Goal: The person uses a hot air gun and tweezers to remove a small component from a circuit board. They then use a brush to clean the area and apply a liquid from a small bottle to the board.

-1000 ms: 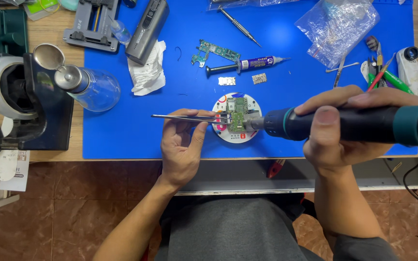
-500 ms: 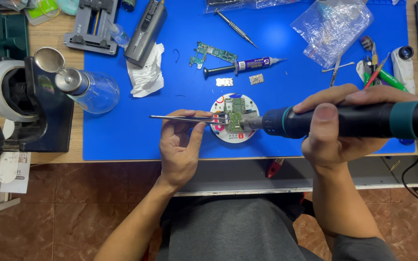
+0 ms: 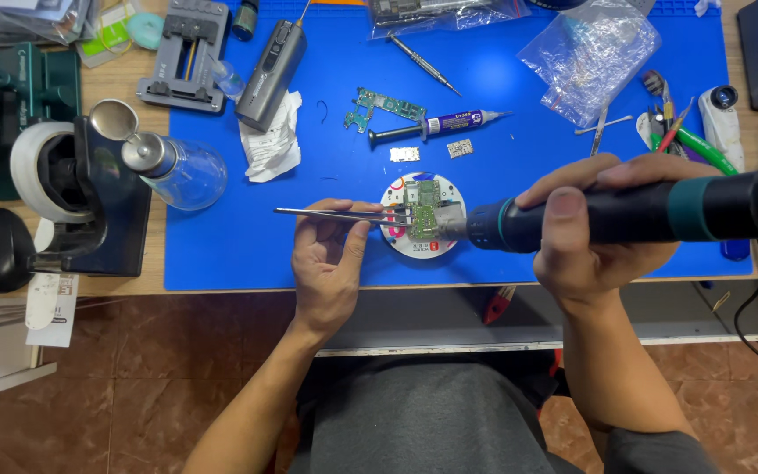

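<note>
Board (image 3: pixel 421 207), small and green, lies on a round white holder (image 3: pixel 423 247) between the two hands, on the blue mat (image 3: pixel 221 254) of the surface. Left hand (image 3: pixel 331 263) is pinched on thin metal tweezers (image 3: pixel 326 212), whose tips reach the board's left edge. Right hand (image 3: pixel 594 233) is wrapped around a thick dark hot-air handle (image 3: pixel 625 215), its nozzle at the board's right edge. It looks light, stiff and fragile; its bare edges seem the safest place to grip. Beyond the hands lie a syringe (image 3: pixel 436 127) and a second board (image 3: pixel 383 107).
</note>
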